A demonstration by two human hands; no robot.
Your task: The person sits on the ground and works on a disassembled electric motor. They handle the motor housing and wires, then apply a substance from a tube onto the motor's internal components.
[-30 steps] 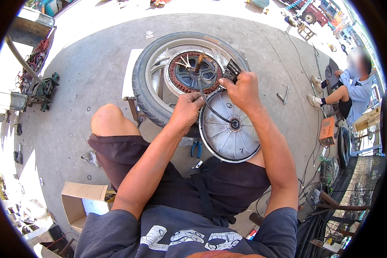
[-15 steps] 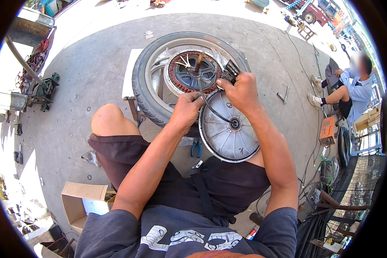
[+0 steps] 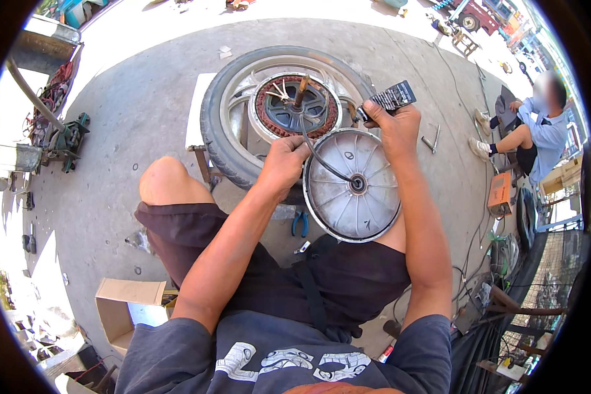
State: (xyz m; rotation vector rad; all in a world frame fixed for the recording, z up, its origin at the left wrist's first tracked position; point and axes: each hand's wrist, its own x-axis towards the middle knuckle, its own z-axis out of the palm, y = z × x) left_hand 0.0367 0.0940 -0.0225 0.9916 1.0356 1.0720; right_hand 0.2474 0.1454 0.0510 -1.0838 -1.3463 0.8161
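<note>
A round grey metal hub cover [image 3: 338,210] with radial ribs is tilted between my knees. Its upper left edge is pinched in the fingers of my left hand [image 3: 287,165]. From the cover's centre bearing a black cable [image 3: 326,167] runs up into the hub motor of the wheel. In my right hand [image 3: 399,132], above the cover's upper right rim, is a black squeeze tube [image 3: 395,97], its nozzle end pointing left and down to the rim. Beyond the cover lies the tyred wheel [image 3: 218,141], showing reddish-brown windings [image 3: 264,104], a rusty axle and loose pale wires.
Blue-handled pliers [image 3: 300,224] lie on the ground below the cover. An open cardboard box [image 3: 115,315] stands at lower left. At right a person [image 3: 545,141] sits near an orange box [image 3: 501,194]. Cables cross the floor there, and a metal tool [image 3: 431,139] lies nearer.
My right hand has moved right, and the tube has swung from steep to nearly level, now showing more fully beyond the rim. The cover has shifted slightly; my left hand stays at its edge.
</note>
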